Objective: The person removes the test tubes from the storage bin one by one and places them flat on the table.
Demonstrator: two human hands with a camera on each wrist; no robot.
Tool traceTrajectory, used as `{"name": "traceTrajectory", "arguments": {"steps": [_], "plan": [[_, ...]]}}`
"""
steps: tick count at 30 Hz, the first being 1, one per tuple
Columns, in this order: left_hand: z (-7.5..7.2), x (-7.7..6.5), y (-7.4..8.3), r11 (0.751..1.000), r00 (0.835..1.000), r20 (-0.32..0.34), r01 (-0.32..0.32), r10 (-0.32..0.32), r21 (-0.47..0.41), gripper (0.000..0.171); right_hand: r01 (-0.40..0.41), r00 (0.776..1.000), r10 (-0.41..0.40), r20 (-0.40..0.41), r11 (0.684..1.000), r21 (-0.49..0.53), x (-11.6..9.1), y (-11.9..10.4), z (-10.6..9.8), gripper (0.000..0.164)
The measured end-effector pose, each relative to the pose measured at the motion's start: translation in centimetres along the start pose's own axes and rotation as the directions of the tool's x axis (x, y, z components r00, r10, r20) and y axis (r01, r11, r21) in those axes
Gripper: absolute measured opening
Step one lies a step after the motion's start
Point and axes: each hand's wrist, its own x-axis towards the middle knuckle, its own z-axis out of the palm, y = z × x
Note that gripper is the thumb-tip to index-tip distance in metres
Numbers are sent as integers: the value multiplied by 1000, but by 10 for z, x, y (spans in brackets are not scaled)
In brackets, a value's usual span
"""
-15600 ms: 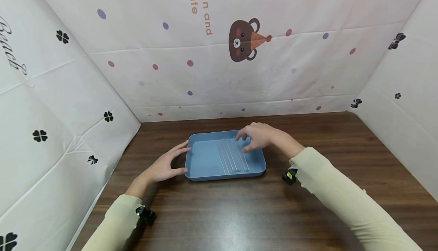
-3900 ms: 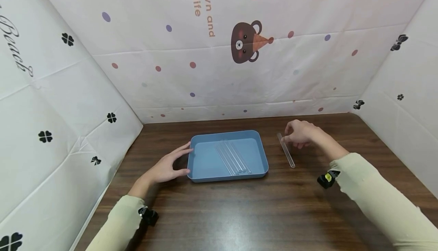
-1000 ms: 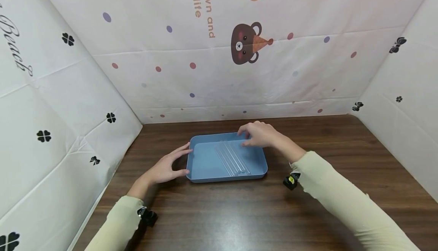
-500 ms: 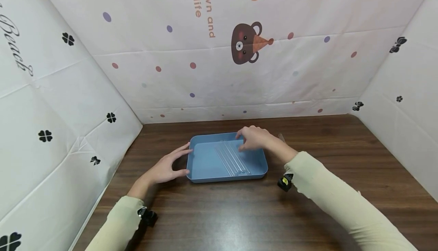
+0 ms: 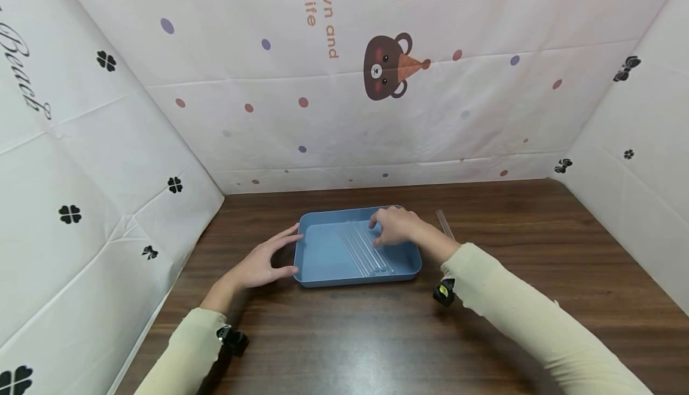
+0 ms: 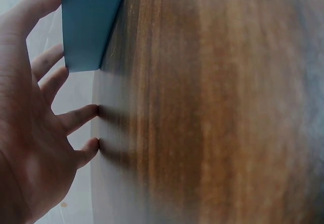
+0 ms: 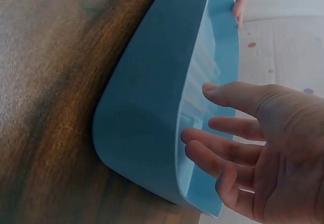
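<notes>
A shallow blue tray (image 5: 323,263) stands on the table with several clear glass test tubes (image 5: 362,252) lying side by side in it. My left hand (image 5: 262,261) rests against the tray's left end, thumb and fingers spread; in the left wrist view some fingertips touch the tray wall (image 6: 88,26). My right hand (image 5: 395,225) hangs over the tray's right part, just beside the tubes. In the right wrist view its thumb (image 7: 230,95) stands apart from the loosely bent fingers, with nothing held between them. Another test tube (image 5: 444,224) lies on the table right of the tray, partly hidden by the right forearm.
The dark wooden table (image 5: 323,335) is bounded by a patterned cloth at the back (image 5: 334,125) and white cloth walls on the left (image 5: 107,173) and right (image 5: 640,203). A small black camera sits on each wrist.
A test tube was put down right of the tray in the earlier frames. Since then my right hand has come back over the tray and lowered toward the tubes. My left hand stays put.
</notes>
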Motion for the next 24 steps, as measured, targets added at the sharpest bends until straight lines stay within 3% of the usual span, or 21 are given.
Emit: {"name": "traceTrajectory", "arguments": {"steps": [24], "plan": [[-1, -2, 0, 999, 999, -8, -34, 34, 4, 76, -45, 998, 46, 32, 998, -47, 1, -1, 7, 56]]}}
